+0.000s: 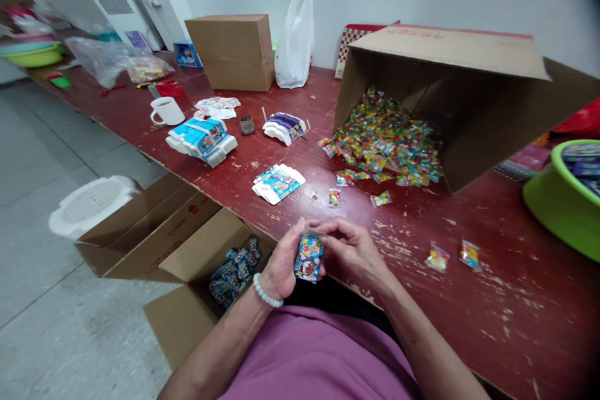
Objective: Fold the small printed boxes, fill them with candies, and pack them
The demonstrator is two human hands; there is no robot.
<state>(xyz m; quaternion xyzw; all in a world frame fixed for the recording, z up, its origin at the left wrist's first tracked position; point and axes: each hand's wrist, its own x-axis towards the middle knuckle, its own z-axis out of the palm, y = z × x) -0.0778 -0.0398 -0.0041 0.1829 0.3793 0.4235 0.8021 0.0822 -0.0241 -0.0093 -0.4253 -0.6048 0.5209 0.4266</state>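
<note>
Two hands attend to one small box, positioned upright just in front of the near edge of the surface (412, 228). Left hand (282, 256): wrapped around the box (309, 259), palm at its left side, a fingertip showing at its right edge. Right hand (355, 248): thumb and fingers drawn close together at the top end; whether they pinch the card or only press it cannot be told.

Possible faults: a slack left grip would likely let the box drop to the lap. Excess squeeze may buckle the thin card. Off-line pressure from the right hand may crease the top end. A rightward swing of the right forearm could disturb the two sweets (437, 257) on that side.

Surroundings: a large carton (492, 65) lies on its side, spilling a heap of sweets (389, 144) through its open mouth. Flat blanks (279, 184) lie beyond the hands; a banded stack (202, 139) and a mug (167, 111) stand farther left. A floor carton (182, 317) holding filled boxes (233, 274) sits below, beside the left forearm. At far right, a green tub (557, 203) limits sideways reach.
</note>
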